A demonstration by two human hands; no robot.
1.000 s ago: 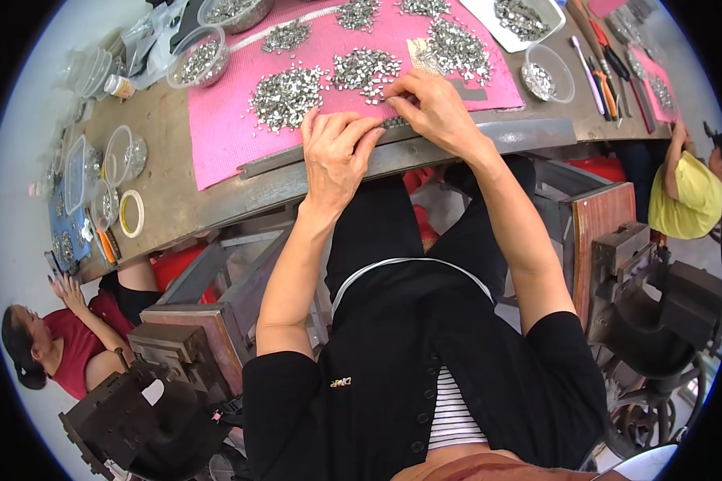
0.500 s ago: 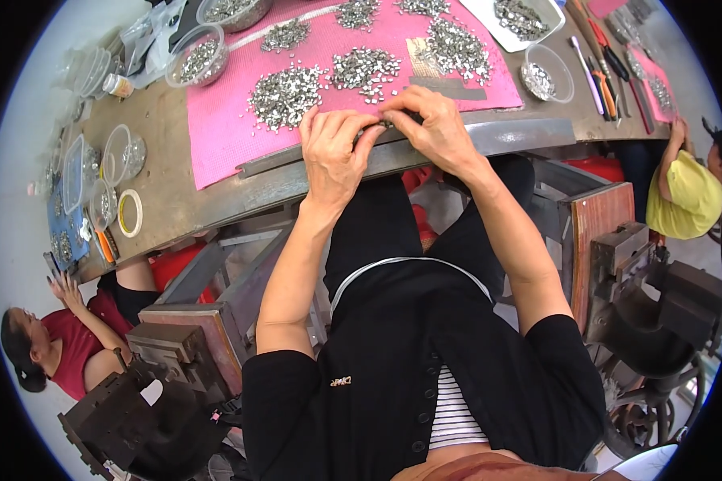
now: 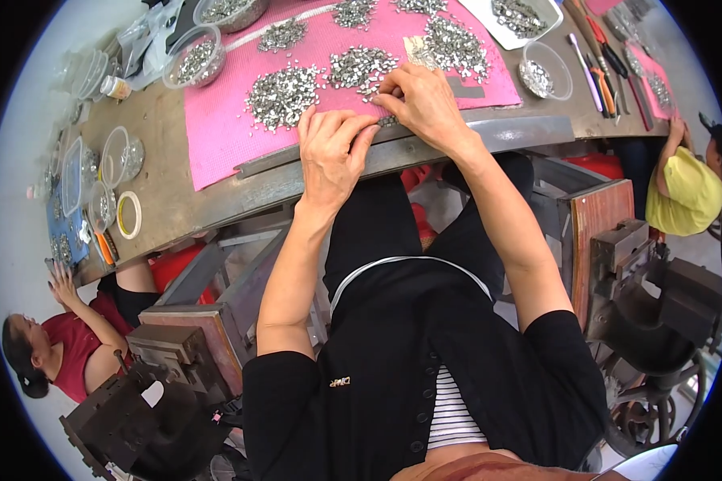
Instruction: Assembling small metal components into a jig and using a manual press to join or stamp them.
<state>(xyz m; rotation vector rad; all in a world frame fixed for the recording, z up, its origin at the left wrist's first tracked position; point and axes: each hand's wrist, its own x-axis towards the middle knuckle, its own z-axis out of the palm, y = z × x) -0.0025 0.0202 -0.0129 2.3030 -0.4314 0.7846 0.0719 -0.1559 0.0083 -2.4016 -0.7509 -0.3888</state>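
Observation:
My left hand [image 3: 329, 152] is closed near the front edge of the bench, thumb and forefinger pinching one end of a short row of small metal pieces [image 3: 388, 122] that looks like a strip of links. My right hand [image 3: 429, 108] is just beyond it, its fingertips drawn together at the near edge of the middle pile of small metal pieces [image 3: 361, 67]. Whatever sits between those fingertips is too small to make out. Left of that pile is a larger pile of silvery pieces [image 3: 282, 96]; another pile [image 3: 457, 50] lies to the right. All rest on a pink mat [image 3: 217, 152].
A metal bar [image 3: 521, 135] runs along the bench front. Clear tubs of metal parts [image 3: 194, 60] stand at the left, with a tape roll [image 3: 129, 214]. At the right are another tub [image 3: 547, 74] and pliers [image 3: 606, 88]. Co-workers sit on both sides.
My right hand has moved away from the left fingertips, forward to the pile's near edge, uncovering the short metal row. My left hand has barely moved.

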